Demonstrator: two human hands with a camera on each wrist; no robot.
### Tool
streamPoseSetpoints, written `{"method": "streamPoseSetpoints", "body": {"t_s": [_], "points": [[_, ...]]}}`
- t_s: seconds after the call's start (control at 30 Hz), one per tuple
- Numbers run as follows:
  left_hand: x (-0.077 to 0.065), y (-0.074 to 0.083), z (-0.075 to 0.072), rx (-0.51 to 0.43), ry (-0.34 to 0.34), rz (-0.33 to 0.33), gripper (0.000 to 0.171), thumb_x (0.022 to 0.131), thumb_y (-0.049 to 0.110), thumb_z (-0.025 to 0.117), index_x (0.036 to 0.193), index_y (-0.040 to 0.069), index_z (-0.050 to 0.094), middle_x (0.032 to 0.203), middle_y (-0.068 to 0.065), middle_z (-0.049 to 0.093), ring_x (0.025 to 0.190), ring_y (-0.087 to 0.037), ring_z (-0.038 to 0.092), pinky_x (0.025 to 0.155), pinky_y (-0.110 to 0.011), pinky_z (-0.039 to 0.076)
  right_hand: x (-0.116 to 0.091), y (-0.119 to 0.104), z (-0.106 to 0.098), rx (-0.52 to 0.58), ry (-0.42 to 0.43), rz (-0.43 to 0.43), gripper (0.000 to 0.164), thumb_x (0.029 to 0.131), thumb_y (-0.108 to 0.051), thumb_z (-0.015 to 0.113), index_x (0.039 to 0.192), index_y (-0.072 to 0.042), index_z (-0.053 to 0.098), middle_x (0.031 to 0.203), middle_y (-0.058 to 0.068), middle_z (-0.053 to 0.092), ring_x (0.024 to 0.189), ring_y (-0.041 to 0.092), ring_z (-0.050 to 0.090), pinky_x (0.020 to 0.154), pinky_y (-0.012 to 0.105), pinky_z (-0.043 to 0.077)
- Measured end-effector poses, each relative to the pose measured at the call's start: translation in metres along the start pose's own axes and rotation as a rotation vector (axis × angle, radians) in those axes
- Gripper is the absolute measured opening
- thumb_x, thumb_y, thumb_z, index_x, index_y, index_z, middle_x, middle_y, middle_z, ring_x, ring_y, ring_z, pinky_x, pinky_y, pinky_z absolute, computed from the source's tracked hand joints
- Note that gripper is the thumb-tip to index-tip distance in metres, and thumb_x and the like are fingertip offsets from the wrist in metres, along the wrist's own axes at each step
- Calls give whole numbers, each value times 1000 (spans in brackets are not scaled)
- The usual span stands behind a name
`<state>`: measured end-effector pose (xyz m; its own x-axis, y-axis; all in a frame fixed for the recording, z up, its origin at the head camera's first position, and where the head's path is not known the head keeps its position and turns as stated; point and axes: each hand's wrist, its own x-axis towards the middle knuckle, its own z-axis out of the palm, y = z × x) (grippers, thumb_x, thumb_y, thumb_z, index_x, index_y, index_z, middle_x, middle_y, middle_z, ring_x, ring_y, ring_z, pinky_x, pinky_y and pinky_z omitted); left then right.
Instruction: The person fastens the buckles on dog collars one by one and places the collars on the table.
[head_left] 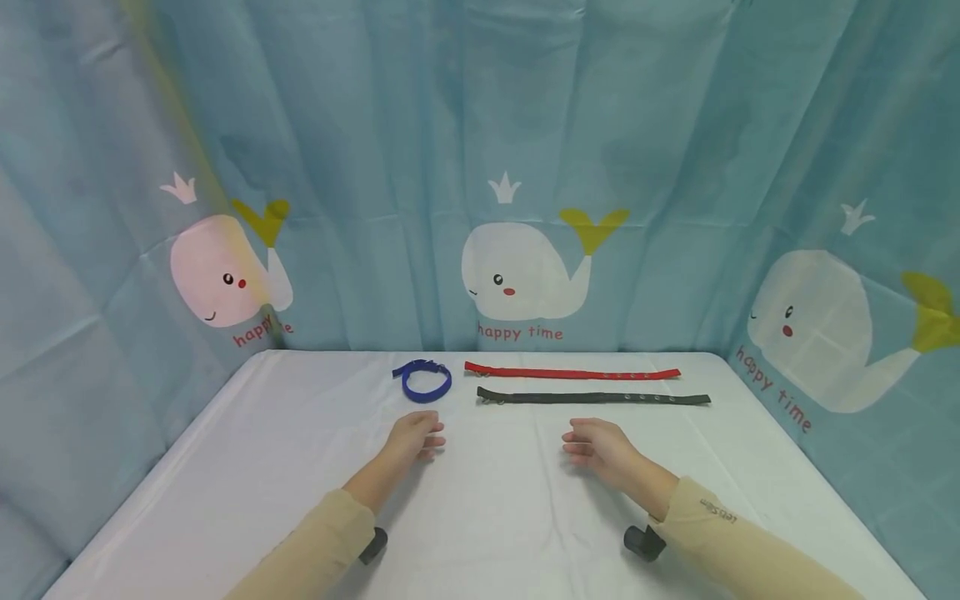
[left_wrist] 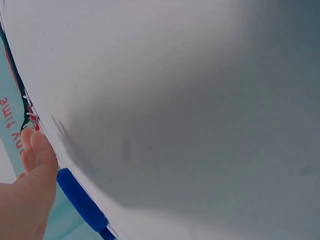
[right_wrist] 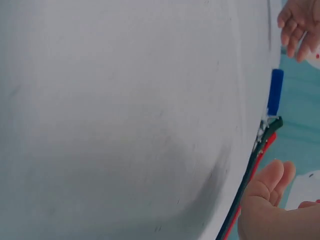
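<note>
In the head view my left hand (head_left: 414, 437) hovers over the white table with loosely bent fingers and holds nothing. Just beyond it lies a blue collar (head_left: 406, 388) buckled into a ring. My right hand (head_left: 600, 448), also holding nothing, is held with relaxed fingers nearer the middle right. Past that hand a dark green collar (head_left: 555, 398) is stretched out straight, with metal eyelets toward its right end. A red collar (head_left: 555, 374) lies parallel behind it. Both wrist views show the blue collar (left_wrist: 82, 199) and the dark green collar (right_wrist: 250, 167) apart from the hands.
The table (head_left: 495, 500) is covered in white cloth. A light blue curtain (head_left: 405, 167) with whale prints hangs along its back and both sides. Black wrist devices (head_left: 643, 543) sit below the beige sleeves (head_left: 742, 537).
</note>
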<state>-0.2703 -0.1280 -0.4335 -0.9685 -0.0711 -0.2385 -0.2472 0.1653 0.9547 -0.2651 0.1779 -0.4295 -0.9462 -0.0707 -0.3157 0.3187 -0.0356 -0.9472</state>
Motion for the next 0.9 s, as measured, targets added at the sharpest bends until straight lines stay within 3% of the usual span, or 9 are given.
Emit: {"method": "streamPoseSetpoints", "body": {"t_s": [0.37,0.53,0.7,0.9], "points": [[6,1,15,15,7,-19,42,102,16,48,138,-5,46,128,-23,57,90,-20,66,76,-31,52,-5,-6,-33,-15,23,6,51,101,-7,43,142,17,26,115,24,59,87,16,64,80,34,54],[11,3,23,57,18,-3,46,101,18,51,141,-3,44,129,-23,56,93,-22,65,82,-36,52,-4,-9,-48,-8,62,24,56,103,-12,40,145,16,18,135,34,43,103,26,60,90,37,50],[18,6,30,119,40,19,52,100,17,54,145,-1,38,135,-24,51,103,-30,63,83,-38,50,-3,-14,-66,37,109,59,60,105,-15,34,148,14,6,148,37,24,134,41,36,107,45,35],[24,9,33,155,63,33,55,98,16,57,146,-2,36,137,-25,47,102,-32,63,81,-37,50,1,-18,-87,98,150,76,59,105,-16,30,150,8,0,155,32,9,142,40,23,111,45,27]]}}
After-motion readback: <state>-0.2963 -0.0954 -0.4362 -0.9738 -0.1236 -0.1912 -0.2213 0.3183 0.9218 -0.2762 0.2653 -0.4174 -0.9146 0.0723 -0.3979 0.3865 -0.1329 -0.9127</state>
